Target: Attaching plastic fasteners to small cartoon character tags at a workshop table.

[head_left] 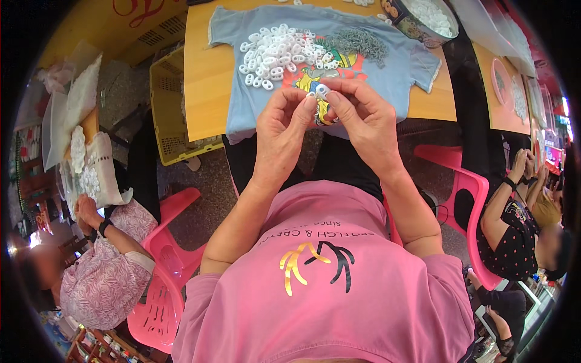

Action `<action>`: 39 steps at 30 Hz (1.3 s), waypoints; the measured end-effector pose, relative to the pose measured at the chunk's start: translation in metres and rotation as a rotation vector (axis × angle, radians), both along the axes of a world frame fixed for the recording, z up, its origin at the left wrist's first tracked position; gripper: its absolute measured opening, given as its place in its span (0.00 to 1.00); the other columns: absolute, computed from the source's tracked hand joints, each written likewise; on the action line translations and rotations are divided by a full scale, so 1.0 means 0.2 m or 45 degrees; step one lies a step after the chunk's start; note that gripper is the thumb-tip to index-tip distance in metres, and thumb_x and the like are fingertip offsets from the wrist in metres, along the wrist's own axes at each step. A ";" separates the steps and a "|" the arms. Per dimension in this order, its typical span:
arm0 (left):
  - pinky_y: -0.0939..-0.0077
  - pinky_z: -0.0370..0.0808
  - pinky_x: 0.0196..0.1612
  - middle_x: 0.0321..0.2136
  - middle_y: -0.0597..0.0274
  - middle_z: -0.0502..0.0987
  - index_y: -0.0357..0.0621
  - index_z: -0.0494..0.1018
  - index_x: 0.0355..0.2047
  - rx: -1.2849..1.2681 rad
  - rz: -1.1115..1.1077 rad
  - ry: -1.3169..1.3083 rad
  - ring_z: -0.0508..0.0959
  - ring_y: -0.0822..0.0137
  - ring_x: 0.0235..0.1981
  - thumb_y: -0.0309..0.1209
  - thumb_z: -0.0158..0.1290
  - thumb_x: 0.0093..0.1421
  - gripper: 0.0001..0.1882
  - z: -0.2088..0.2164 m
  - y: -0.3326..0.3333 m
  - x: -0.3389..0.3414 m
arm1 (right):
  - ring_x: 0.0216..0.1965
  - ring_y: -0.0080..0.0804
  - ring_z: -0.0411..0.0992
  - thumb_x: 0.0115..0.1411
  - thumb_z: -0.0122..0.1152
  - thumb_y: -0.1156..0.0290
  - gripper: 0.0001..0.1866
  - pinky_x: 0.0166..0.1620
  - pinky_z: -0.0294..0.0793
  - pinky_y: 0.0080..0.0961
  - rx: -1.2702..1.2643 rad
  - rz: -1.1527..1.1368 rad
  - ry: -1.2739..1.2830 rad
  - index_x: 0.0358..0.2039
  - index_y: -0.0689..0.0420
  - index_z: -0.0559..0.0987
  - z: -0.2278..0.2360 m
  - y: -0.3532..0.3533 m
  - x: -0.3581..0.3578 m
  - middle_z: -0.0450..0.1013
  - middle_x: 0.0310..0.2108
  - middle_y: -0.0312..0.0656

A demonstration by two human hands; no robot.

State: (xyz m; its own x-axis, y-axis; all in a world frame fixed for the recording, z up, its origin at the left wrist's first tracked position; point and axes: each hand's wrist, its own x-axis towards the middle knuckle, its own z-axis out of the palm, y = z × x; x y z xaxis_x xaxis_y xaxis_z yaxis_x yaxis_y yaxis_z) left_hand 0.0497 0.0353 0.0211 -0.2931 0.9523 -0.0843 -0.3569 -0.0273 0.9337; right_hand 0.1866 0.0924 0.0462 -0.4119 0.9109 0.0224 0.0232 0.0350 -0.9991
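Note:
Both my hands meet in front of my chest, just over the near edge of a blue printed T-shirt (236,72) spread on the table. My right hand (362,118) pinches a small white oval plastic piece (322,91) between thumb and forefinger. The fingers of my left hand (284,124) are closed at its side, on a small white part (311,95) whose shape is mostly hidden. Beyond my hands lies a heap of white oval plastic pieces with two holes (275,54). Right of it is a pile of small grey parts (363,43), too fine to make out.
A round tin (417,30) holding white pieces stands at the table's far right corner. The wooden table (203,91) has a yellow crate (172,121) at its left. Pink chairs (163,272) flank me; people work at both sides, one in a patterned top (109,266).

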 end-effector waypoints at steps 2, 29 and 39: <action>0.88 0.69 0.35 0.31 0.69 0.74 0.38 0.71 0.37 0.005 -0.007 0.016 0.70 0.82 0.32 0.31 0.54 0.63 0.09 0.00 0.00 -0.01 | 0.30 0.17 0.70 0.63 0.56 0.76 0.12 0.35 0.73 0.16 0.081 -0.003 -0.015 0.46 0.64 0.77 -0.02 0.00 0.00 0.73 0.34 0.36; 0.86 0.71 0.38 0.36 0.65 0.75 0.37 0.72 0.39 0.108 -0.029 -0.128 0.74 0.78 0.35 0.26 0.56 0.61 0.08 -0.04 -0.02 -0.04 | 0.31 0.16 0.68 0.63 0.57 0.73 0.14 0.37 0.72 0.15 -0.492 0.082 0.403 0.48 0.62 0.75 -0.08 0.01 -0.05 0.72 0.33 0.33; 0.72 0.65 0.55 0.51 0.55 0.69 0.38 0.72 0.48 0.376 -0.265 -0.059 0.68 0.66 0.53 0.42 0.51 0.64 0.21 -0.14 -0.05 -0.06 | 0.39 0.20 0.71 0.61 0.58 0.75 0.32 0.45 0.74 0.21 -0.888 0.271 0.628 0.64 0.54 0.56 -0.03 -0.06 -0.06 0.72 0.41 0.37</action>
